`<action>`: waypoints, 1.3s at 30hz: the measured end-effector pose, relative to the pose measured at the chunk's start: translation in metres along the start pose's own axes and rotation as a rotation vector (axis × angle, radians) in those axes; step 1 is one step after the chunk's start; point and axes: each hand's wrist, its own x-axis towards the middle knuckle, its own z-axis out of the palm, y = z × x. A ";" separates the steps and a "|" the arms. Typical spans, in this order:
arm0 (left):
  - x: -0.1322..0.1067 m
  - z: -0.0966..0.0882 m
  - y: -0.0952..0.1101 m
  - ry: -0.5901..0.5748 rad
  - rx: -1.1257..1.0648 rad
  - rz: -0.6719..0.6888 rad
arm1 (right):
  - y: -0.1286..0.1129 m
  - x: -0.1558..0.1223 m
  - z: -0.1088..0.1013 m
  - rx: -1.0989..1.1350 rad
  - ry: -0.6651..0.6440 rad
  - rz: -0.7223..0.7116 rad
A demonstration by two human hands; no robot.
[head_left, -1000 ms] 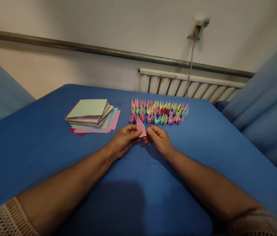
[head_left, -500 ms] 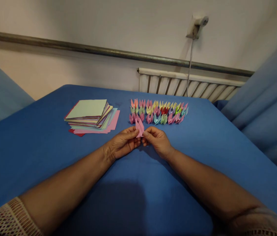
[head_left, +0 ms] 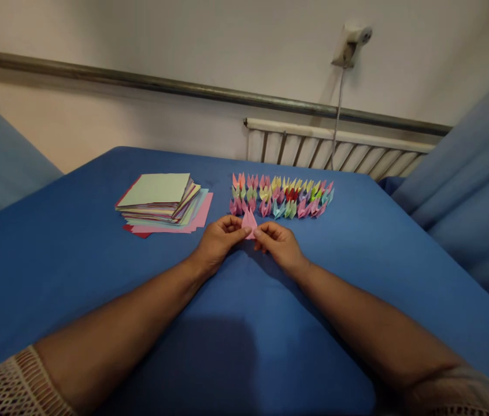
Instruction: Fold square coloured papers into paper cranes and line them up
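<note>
A small folded pink paper piece (head_left: 249,222) is pinched between my two hands over the blue table (head_left: 75,271). My left hand (head_left: 218,242) grips its left side with closed fingers. My right hand (head_left: 280,245) pinches its right side. Just beyond the hands lie two rows of several small folded paper pieces (head_left: 281,196) in many colours. A stack of coloured square paper sheets (head_left: 162,202) lies to the left of them, a pale green sheet on top.
Behind the table runs a metal rail (head_left: 184,89) on the wall and a white radiator (head_left: 335,147). A wall fitting with a cord (head_left: 348,46) hangs above. Blue fabric (head_left: 474,185) stands at the right and at the far left.
The pink piece has been turned from a leftward tilt to upright and pressed lower between the fingertips. Both hands have shifted slightly toward the rows.
</note>
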 end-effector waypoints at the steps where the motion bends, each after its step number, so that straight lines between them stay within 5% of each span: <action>1: -0.001 0.002 0.001 0.011 0.026 0.030 | 0.001 0.001 -0.001 0.032 0.006 0.030; 7: -0.010 0.007 0.006 -0.105 -0.095 0.009 | 0.000 0.004 -0.008 0.363 -0.112 0.186; 17: -0.012 0.009 0.003 -0.117 -0.138 0.007 | -0.002 0.002 -0.014 0.479 -0.204 0.281; 29: -0.011 0.006 0.001 -0.169 -0.121 -0.001 | -0.001 0.004 -0.015 0.428 -0.209 0.267; 39: -0.011 0.010 0.002 -0.038 0.004 0.074 | 0.002 0.002 -0.006 0.354 -0.113 0.172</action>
